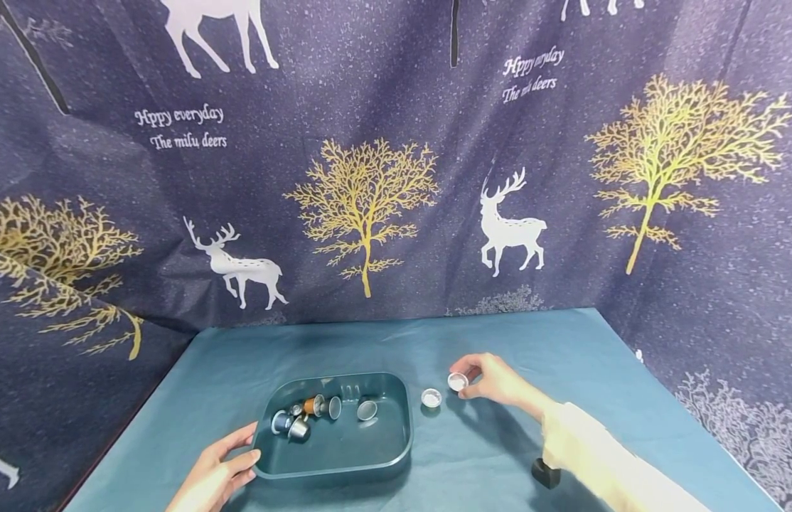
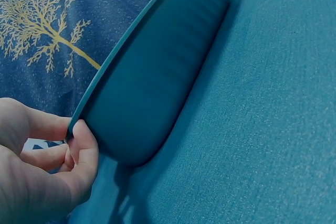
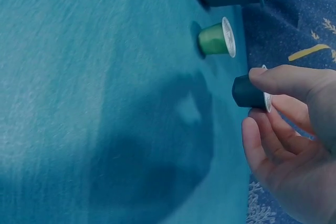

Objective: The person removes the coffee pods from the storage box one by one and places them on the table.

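Our right hand (image 1: 495, 378) pinched a dark foil-topped coffee capsule (image 3: 249, 92); our left hand (image 1: 218, 475) gripped the teal plastic tray's (image 1: 345, 466) near-left rim.

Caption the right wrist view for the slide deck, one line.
Right hand pinches a dark capsule above the teal tablecloth; a green capsule sits beside it.

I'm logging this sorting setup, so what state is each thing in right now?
Dark capsule with foil lid: lifted off the cloth, pinched by the right hand.
Green capsule with foil lid: standing on the teal tablecloth, untouched.
Teal rounded plastic tray: flat on the cloth, near corner gripped by the left hand.
Metallic capsules in tray: lying loose, mostly tipped over.
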### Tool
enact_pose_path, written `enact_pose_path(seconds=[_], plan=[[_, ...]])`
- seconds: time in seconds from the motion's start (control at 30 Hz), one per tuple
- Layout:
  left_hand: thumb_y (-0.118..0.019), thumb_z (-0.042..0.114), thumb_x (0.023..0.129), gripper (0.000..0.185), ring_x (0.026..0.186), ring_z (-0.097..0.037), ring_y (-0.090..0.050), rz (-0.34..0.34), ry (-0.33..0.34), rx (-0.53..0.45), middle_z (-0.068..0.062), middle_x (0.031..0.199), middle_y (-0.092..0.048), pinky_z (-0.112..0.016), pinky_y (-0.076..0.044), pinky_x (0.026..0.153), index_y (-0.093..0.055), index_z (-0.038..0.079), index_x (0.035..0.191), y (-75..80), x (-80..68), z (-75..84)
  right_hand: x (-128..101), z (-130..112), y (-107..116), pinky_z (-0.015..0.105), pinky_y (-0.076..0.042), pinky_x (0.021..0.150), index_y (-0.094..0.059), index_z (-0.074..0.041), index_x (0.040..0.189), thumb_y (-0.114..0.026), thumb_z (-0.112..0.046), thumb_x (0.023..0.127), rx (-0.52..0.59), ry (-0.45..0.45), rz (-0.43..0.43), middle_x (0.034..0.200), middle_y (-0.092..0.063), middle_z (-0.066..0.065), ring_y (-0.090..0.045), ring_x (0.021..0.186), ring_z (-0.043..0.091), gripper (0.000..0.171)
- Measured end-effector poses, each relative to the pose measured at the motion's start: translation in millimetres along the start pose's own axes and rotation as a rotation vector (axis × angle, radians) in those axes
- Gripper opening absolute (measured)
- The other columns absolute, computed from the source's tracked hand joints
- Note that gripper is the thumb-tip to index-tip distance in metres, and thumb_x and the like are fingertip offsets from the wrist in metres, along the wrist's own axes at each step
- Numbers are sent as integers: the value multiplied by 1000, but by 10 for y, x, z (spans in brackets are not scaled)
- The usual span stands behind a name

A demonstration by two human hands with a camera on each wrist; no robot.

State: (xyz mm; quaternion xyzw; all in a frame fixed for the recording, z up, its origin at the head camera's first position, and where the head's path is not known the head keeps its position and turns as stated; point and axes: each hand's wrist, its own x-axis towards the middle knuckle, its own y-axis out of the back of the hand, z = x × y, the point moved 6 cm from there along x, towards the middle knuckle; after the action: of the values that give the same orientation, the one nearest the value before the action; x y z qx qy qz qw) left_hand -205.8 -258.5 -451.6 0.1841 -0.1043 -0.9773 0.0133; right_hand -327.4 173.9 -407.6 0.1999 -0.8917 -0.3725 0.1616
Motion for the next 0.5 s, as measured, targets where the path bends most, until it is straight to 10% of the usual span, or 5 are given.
enact_pose_path(seconds=[0.5], plan=[[-60,9,96,69,109,-19,-57,6,-1,-4,-31,145,-29,-38,-54,85,-26,-10,152,1,14,-6,-88,130,-132,25,-53,68,-70,-6,108,-82,-3,73,84,-54,-63,100,-72,10,-67,84,18,37]])
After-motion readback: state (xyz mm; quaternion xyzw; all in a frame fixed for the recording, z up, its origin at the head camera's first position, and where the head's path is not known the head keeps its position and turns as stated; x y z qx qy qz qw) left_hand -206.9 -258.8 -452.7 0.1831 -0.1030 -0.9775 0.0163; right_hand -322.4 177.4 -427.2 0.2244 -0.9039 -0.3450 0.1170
